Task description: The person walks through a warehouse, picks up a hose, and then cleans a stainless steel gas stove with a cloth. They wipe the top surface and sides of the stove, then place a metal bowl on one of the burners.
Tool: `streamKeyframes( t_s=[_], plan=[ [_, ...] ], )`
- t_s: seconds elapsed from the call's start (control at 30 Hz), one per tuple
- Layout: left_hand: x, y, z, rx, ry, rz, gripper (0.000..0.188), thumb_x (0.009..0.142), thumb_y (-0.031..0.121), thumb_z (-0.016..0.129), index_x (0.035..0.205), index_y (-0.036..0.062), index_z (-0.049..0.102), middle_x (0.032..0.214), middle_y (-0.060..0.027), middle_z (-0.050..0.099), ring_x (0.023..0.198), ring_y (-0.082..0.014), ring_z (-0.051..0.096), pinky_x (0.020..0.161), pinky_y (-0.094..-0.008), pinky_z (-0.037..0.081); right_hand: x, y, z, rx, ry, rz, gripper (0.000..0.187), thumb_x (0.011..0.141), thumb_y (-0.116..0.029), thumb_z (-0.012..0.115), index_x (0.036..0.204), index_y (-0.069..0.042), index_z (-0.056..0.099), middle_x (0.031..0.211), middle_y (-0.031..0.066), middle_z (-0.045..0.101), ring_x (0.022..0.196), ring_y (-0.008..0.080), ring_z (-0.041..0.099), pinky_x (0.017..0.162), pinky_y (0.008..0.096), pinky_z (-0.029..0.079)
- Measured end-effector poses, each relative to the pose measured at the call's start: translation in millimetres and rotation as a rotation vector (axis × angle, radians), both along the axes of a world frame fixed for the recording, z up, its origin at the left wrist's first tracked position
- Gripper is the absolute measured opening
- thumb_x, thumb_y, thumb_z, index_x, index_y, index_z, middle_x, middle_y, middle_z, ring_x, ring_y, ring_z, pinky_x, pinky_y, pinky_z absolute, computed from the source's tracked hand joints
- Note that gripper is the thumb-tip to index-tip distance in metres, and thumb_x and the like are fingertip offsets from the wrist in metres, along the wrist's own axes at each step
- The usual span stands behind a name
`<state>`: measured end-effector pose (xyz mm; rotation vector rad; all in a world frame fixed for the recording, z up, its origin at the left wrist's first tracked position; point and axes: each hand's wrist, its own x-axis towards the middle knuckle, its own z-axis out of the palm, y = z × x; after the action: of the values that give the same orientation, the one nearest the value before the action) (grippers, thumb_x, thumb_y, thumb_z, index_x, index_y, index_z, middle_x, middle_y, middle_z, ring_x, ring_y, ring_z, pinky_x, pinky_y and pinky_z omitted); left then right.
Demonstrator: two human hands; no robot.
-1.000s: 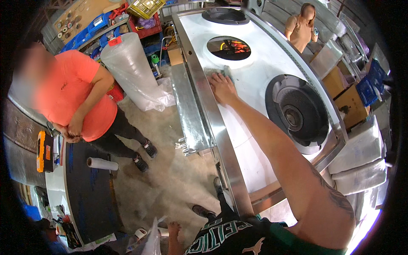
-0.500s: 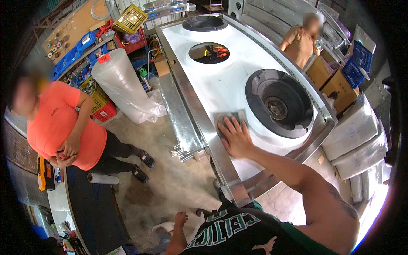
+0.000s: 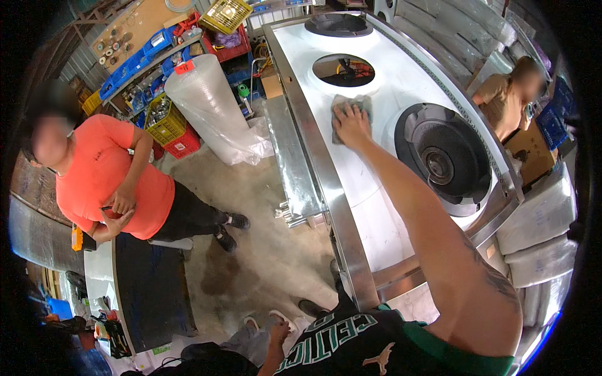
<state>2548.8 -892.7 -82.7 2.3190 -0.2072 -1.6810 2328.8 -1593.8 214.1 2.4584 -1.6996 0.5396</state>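
Note:
A grey cloth (image 3: 346,108) lies under my right hand (image 3: 353,126), pressed flat with fingers a little spread. Beneath it is the white top of a steel-edged wok stove (image 3: 382,241). To the right of my hand sits a black burner ring (image 3: 442,160) with a round burner in its middle. Farther off are an open round hole (image 3: 343,69), with orange and yellow things visible inside, and a second black ring (image 3: 338,24). My left hand (image 3: 280,330) hangs low beside my body, away from the stove, its fingers curled and nothing visible in them.
A person in an orange shirt (image 3: 116,178) stands at left by a dark-topped table (image 3: 153,291). Another person in a tan shirt (image 3: 505,97) is beyond the stove at right. A bubble-wrap roll (image 3: 204,100) and crates (image 3: 166,119) stand back left; wrapped bundles (image 3: 536,213) at right.
My right hand has slid the cloth away from me along the white top, from beside the near burner toward the hole. The view has shifted, and the person in tan now leans lower.

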Motion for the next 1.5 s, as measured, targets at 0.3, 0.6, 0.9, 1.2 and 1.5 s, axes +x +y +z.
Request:
streamKeyframes(
  t_s=[0.3, 0.6, 0.9, 1.2, 1.5],
  plan=[
    [39.9, -24.6, -14.9, -0.109, -0.126, -0.453, 0.046, 0.093, 0.038, 0.06, 0.11, -0.0035, 0.07, 0.093, -0.0166, 0.075, 0.084, -0.031, 0.073, 0.08, -0.0422, 0.056, -39.8, 177.1, 7.5, 0.092, -0.2, 0.347, 0.048, 0.097, -0.025, 0.058, 0.14, -0.005, 0.05, 0.152, 0.0195, 0.044, 0.142, 0.0395, 0.04, 0.119, 0.0499, 0.032],
    [95.0, -50.0, -19.9, -0.292, -0.106, -0.293, 0.04, 0.094, 0.034, 0.062, 0.108, -0.0034, 0.071, 0.087, -0.0142, 0.073, 0.072, -0.0237, 0.07, 0.07, -0.0396, 0.056, -92.9, 295.6, 38.5, 0.341, -0.266, 0.137, 0.049, 0.1, -0.034, 0.058, 0.133, 0.001, 0.057, 0.147, 0.0252, 0.046, 0.143, 0.0386, 0.039, 0.118, 0.0492, 0.033],
    [124.0, -16.8, -5.6, -0.074, -0.094, -0.544, 0.046, 0.097, 0.04, 0.064, 0.112, -0.0028, 0.071, 0.097, -0.0143, 0.075, 0.081, -0.0231, 0.071, 0.075, -0.0376, 0.056, -41.1, 223.1, 30.9, 0.504, -0.376, 0.192, 0.077, 0.106, -0.062, 0.019, 0.154, -0.003, 0.036, 0.153, 0.0282, 0.041, 0.139, 0.0439, 0.043, 0.12, 0.0471, 0.03],
    [193.8, -67.6, -33.1, -0.312, -0.035, -0.753, 0.036, 0.096, 0.036, 0.066, 0.111, 0.0025, 0.07, 0.091, -0.0134, 0.073, 0.079, -0.0259, 0.068, 0.071, -0.0416, 0.055, 45.0, 17.4, 23.6, 0.516, -0.531, 0.156, 0.082, 0.103, -0.069, 0.023, 0.156, -0.007, 0.03, 0.153, 0.0256, 0.042, 0.134, 0.0414, 0.051, 0.11, 0.0448, 0.04],
    [296.0, -235.9, -8.0, -0.552, -0.288, -1.679, 0.025, 0.09, 0.02, 0.064, 0.104, 0.0001, 0.07, 0.098, -0.0196, 0.072, 0.095, -0.0372, 0.068, 0.079, -0.0474, 0.054, 143.7, -181.1, 28.2, 0.729, -0.788, 0.031, 0.06, 0.11, -0.044, 0.021, 0.158, -0.009, 0.031, 0.165, 0.017, 0.027, 0.153, 0.033, 0.023, 0.123, 0.0447, 0.025]
  ],
)
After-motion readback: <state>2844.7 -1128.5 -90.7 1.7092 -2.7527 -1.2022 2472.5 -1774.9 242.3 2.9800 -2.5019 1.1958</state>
